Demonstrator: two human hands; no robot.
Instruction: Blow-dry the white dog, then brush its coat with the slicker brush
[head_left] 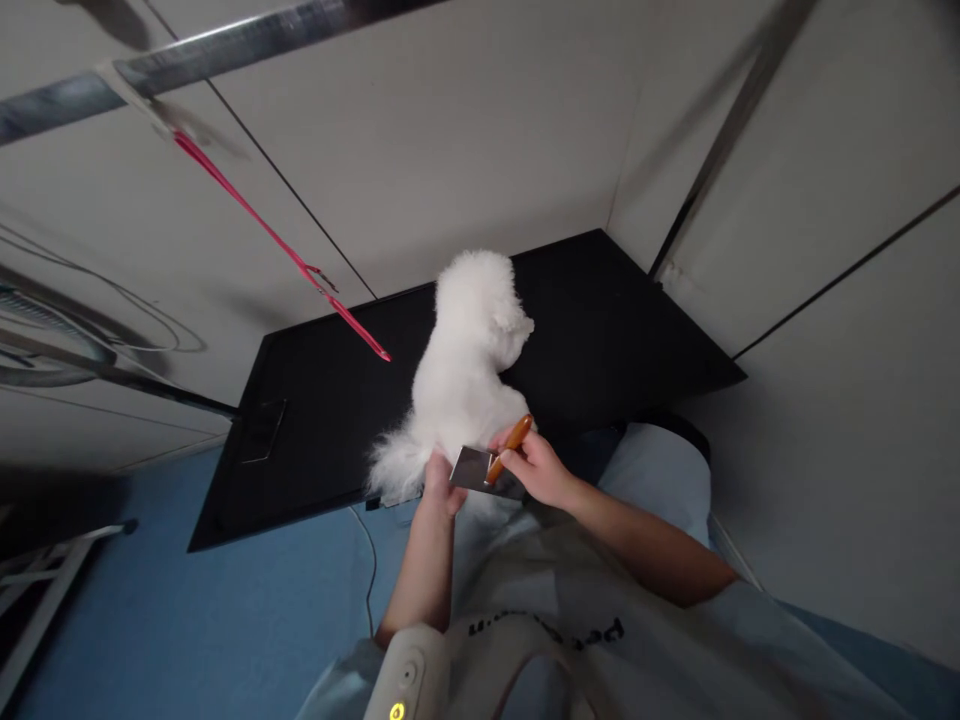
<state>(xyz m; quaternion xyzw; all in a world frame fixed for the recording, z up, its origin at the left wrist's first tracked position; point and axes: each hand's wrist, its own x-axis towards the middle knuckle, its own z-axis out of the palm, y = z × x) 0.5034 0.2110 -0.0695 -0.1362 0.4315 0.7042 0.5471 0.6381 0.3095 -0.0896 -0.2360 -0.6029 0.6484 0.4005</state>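
A fluffy white dog (457, 380) is on the black grooming table, its head away from me and its bushy tail (397, 462) at the near left. My right hand (541, 472) is closed around the orange-brown handle of a slicker brush (471, 468). The flat back of the brush faces up at me, beside the dog's rear; its pins are hidden. My left hand (441, 485) is against the dog's rear by the tail, fingers closed on it. Exactly which part it grips is covered by the hand and brush.
The black table (600, 330) stands against a pale wall. A pink grooming loop (281, 245) hangs from a metal bar (247, 45) at the left, above the table. Upright posts rise at both ends. A thin cable (373, 560) hangs down over the blue floor (247, 600).
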